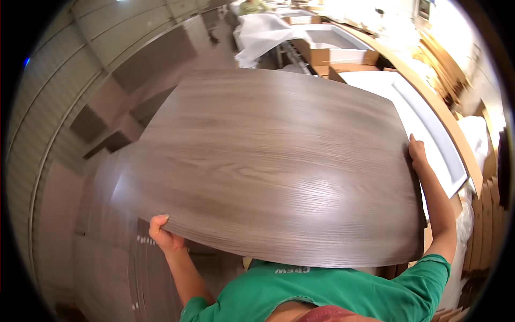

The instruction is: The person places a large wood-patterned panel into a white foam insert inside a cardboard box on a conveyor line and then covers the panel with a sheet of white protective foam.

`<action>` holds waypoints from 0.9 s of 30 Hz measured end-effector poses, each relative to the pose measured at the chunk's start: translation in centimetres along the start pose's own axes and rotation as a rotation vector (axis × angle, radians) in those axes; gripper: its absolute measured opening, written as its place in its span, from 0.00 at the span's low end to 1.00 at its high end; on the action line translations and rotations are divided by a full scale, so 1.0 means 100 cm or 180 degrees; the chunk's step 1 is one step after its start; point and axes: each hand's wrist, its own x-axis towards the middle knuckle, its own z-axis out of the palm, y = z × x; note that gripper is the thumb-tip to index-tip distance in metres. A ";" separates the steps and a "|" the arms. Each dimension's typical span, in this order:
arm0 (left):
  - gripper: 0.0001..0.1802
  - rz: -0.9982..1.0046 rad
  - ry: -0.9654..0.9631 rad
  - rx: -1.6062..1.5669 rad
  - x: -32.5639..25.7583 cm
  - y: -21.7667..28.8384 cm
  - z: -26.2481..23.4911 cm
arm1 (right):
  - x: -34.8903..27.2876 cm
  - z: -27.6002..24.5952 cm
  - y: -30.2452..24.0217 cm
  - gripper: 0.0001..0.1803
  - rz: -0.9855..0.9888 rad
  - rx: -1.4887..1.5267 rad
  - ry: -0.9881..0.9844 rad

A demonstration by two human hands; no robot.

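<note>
A large grey-brown wood-grain panel point(263, 166) spans the middle of the head view, in front of my chest. My left hand point(166, 235) grips its near edge toward the left corner, thumb on the top face and the other fingers hidden beneath. On the far right, my right hand point(417, 151) is closed on the panel's right edge, with its fingers partly hidden. Just beyond that hand lies an open cardboard box with a white lining point(413, 112), which the panel partly overlaps.
Stacks of similar brown panels point(107, 257) stand on the left, with more boards point(155, 59) behind. Ahead, a row of open cartons point(351, 56) and white foam sheeting point(263, 35) run along a line. Cardboard strips point(483, 231) stand at the right. A person point(251, 6) is far back.
</note>
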 end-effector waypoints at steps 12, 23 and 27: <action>0.17 -0.2038 -0.1159 -0.0415 0.288 -0.153 0.073 | -0.055 -0.063 0.071 0.33 0.1266 -0.0589 0.1834; 0.04 -0.3202 -0.1934 -0.0056 0.370 -0.278 0.164 | -0.158 -0.079 0.071 0.31 0.2022 -0.0742 0.2402; 0.05 -0.3357 -0.2190 -0.0132 0.379 -0.319 0.210 | -0.159 -0.087 0.102 0.30 0.2518 -0.1034 0.2527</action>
